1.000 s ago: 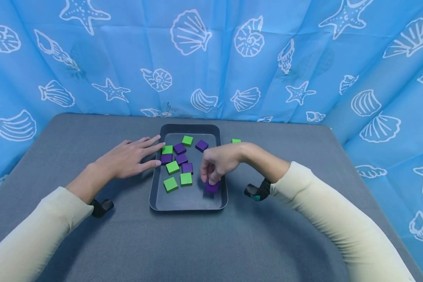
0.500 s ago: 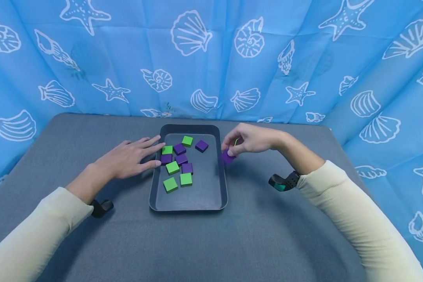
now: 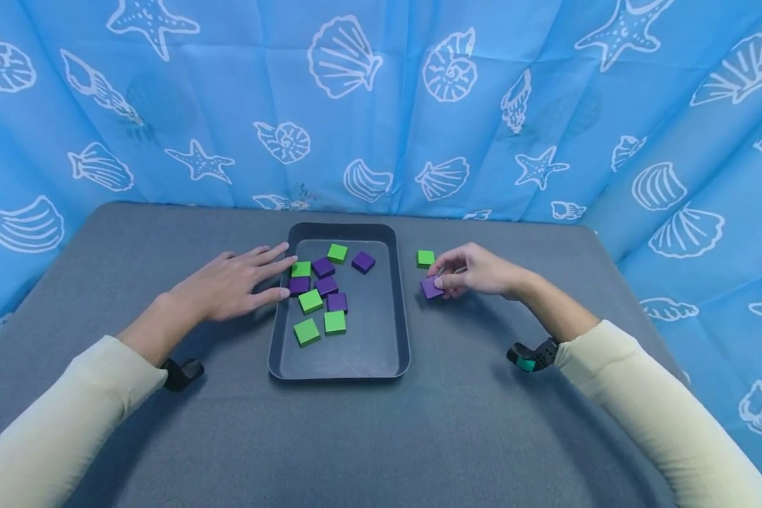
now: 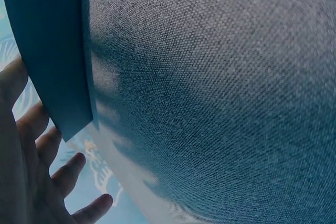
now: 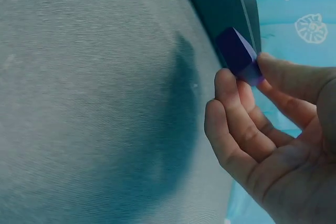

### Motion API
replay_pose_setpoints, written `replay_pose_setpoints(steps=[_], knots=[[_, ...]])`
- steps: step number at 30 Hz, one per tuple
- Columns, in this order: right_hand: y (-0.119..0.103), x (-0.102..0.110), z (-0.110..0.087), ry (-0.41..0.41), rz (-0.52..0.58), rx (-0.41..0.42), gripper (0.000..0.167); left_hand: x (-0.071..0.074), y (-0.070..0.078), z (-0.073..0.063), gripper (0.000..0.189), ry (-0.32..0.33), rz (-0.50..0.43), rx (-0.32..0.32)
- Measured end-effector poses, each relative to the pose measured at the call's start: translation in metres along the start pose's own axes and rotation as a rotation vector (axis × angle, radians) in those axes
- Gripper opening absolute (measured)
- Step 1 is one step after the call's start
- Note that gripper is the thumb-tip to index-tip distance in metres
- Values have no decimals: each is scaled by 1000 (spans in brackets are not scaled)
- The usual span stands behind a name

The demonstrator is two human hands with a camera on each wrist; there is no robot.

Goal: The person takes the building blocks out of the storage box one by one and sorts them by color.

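Between thumb and fingers my right hand (image 3: 479, 270) pinches a purple square tile (image 3: 431, 287) just right of the dark tray (image 3: 375, 353). In the right wrist view the same purple tile (image 5: 239, 56) shows at the fingertips, with the tray wall behind it. One green tile (image 3: 425, 258) lies on the table close behind the held one. My left hand (image 3: 228, 286) rests with extended fingers at the tray's left rim. Several green tiles (image 3: 307, 332) and purple tiles (image 3: 363, 262) lie scattered in the tray, mostly in its left half.
A grey cloth-covered table (image 3: 355, 444) spreads under everything. Behind it and to the right hangs a blue curtain (image 3: 381, 127) with white shell and starfish prints. Black bands with small devices (image 3: 533, 356) sit on both wrists.
My right hand has lifted a purple tile from the tray's lower right and carried it right over the rim to beside the green tile. My left hand has stayed still.
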State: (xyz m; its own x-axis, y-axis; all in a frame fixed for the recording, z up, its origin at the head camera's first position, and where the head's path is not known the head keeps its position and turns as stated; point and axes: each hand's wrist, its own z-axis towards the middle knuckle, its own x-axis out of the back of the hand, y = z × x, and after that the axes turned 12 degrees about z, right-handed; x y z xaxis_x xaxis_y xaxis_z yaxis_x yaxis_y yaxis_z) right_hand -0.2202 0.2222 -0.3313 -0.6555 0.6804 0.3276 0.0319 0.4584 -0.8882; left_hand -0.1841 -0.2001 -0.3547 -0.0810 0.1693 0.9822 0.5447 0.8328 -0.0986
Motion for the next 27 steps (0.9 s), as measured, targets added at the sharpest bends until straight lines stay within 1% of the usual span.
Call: replay_pose_setpoints(steps=[6,11,14,16,19,27], knots=[[7,-5,-1,82,48,-64,29,-1,0,0,72,-5,-3,0],[9,-11,2,98,143,-117,28,-1,0,1,72,-4,0,1],[11,-14,4,94,158,-136,26,-2,0,1,72,-2,0,1],[13,-16,4,95,147,-143,24,-2,0,1,72,0,0,-1],[14,-18,5,93,104,-132,24,-1,0,1,71,3,-1,-4],[13,-19,5,45,-84,-75,41,-2,0,1,71,1,-2,-2]])
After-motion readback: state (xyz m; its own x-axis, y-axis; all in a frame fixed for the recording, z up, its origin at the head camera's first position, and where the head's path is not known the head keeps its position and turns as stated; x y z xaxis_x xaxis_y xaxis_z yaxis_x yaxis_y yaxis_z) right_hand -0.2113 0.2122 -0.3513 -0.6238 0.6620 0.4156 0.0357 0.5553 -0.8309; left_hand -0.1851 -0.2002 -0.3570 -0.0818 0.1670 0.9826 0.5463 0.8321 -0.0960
